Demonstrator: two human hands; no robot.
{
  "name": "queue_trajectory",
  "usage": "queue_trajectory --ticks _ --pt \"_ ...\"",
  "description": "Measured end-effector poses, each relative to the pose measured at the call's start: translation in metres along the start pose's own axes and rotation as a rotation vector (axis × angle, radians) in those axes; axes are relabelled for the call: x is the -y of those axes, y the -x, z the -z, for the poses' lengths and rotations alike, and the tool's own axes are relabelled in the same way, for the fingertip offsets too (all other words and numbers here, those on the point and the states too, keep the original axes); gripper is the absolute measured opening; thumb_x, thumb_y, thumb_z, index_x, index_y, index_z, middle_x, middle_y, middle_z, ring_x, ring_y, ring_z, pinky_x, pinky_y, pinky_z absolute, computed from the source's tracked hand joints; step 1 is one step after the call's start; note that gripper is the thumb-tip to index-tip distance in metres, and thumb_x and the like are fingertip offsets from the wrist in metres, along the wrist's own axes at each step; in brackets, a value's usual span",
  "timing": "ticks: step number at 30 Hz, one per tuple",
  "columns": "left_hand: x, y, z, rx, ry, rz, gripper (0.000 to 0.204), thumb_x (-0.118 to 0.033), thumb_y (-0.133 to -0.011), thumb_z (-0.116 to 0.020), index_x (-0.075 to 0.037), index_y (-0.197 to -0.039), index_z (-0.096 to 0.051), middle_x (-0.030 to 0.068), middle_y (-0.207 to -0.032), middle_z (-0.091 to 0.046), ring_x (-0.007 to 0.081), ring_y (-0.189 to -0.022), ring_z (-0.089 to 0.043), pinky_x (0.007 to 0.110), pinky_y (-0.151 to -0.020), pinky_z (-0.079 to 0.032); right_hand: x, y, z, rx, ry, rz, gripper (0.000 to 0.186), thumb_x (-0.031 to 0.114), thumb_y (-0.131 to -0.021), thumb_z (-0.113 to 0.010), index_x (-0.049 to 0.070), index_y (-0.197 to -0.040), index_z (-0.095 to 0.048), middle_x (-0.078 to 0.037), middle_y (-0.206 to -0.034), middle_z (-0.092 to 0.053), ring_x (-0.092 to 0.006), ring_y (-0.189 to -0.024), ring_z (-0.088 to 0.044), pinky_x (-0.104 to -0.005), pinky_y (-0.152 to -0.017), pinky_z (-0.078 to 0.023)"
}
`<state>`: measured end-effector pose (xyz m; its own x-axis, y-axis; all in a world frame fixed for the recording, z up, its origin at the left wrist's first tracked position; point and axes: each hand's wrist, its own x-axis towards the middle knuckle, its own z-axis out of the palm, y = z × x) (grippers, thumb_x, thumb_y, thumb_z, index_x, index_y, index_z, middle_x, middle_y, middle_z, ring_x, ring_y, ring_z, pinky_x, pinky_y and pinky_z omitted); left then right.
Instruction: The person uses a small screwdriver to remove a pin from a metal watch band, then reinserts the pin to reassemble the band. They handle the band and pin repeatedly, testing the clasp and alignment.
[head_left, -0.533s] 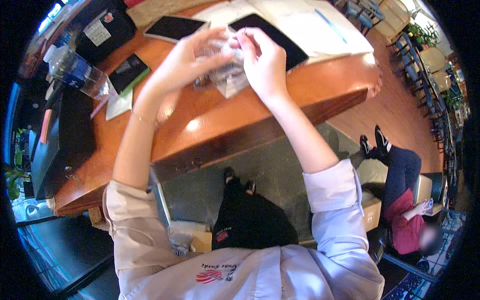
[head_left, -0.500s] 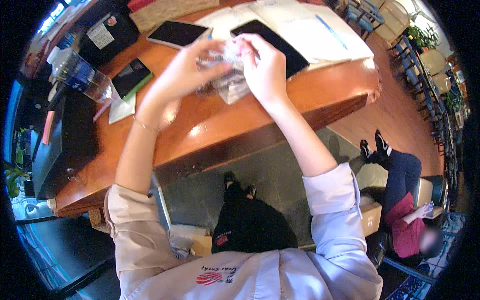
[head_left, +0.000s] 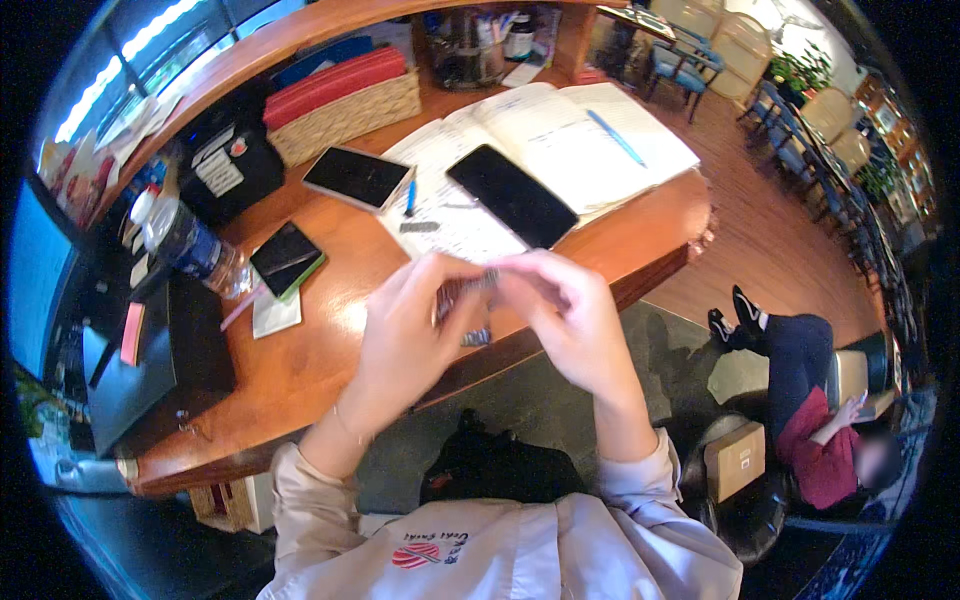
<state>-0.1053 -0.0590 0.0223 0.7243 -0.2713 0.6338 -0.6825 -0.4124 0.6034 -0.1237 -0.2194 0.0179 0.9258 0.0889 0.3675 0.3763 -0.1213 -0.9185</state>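
My left hand (head_left: 408, 318) and my right hand (head_left: 572, 308) meet above the desk's front edge, fingers curled and fingertips together. Between them is a small, dark grey, partly shiny thing (head_left: 476, 337); fingers cover most of it, and blur hides its kind. Just beyond the hands a black tablet-like device (head_left: 512, 196) lies on an open notebook (head_left: 545, 125). A blue pen (head_left: 616, 138) rests across the notebook's right page. To the left are another dark-screened device (head_left: 357, 177), a short blue pen (head_left: 411, 196) and a small dark strip (head_left: 419, 227).
On the left of the wooden desk (head_left: 335, 275) stand a water bottle (head_left: 190, 240), a green-edged phone (head_left: 287, 259) and a black box (head_left: 165, 370). A woven basket (head_left: 350, 118) sits at the back. A seated person (head_left: 815, 440) is at the right, beside a cardboard box (head_left: 735, 462).
Both hands have come down and nearer to me, from over the devices to the desk's front edge. The view has shifted, showing more of the desk's back. The fingertips stay together.
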Motion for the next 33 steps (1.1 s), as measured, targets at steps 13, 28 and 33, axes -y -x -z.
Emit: queue_trajectory --ticks 13,28,33 --pt "-0.040 -0.011 -0.014 0.758 1.434 0.588 0.027 -0.025 -0.095 -0.045 0.000 -0.093 -0.054 -0.0009 -0.064 -0.045 0.0045 -0.052 -0.041 0.020 -0.048 -0.040 0.068 0.058 0.023 -0.203 -0.167 -0.114 0.022 0.014 -0.093 -0.048 -0.003 -0.107 -0.050 -0.006 -0.088 -0.054 -0.0089 -0.078 -0.052 -0.0213 -0.069 -0.042" --pt "-0.028 -0.019 -0.036 0.670 1.604 0.616 0.019 -0.016 -0.093 -0.048 0.001 -0.101 -0.051 0.0074 -0.085 -0.056 0.0073 -0.059 -0.049 0.021 -0.053 -0.038 0.044 0.029 0.052 -0.056 -0.035 0.087 0.028 0.002 -0.081 -0.058 -0.001 -0.109 -0.057 -0.009 -0.085 -0.056 -0.0132 -0.070 -0.054 -0.0225 -0.060 -0.044" --pt "-0.029 -0.020 -0.039 0.680 1.566 0.616 0.018 -0.015 -0.093 -0.048 0.001 -0.100 -0.051 0.0080 -0.085 -0.057 0.0077 -0.060 -0.049 0.021 -0.053 -0.038 0.041 0.028 0.055 -0.071 -0.038 0.099 0.027 0.008 -0.082 -0.057 -0.004 -0.106 -0.058 -0.010 -0.084 -0.055 -0.0129 -0.068 -0.054 -0.0222 -0.059 -0.043"
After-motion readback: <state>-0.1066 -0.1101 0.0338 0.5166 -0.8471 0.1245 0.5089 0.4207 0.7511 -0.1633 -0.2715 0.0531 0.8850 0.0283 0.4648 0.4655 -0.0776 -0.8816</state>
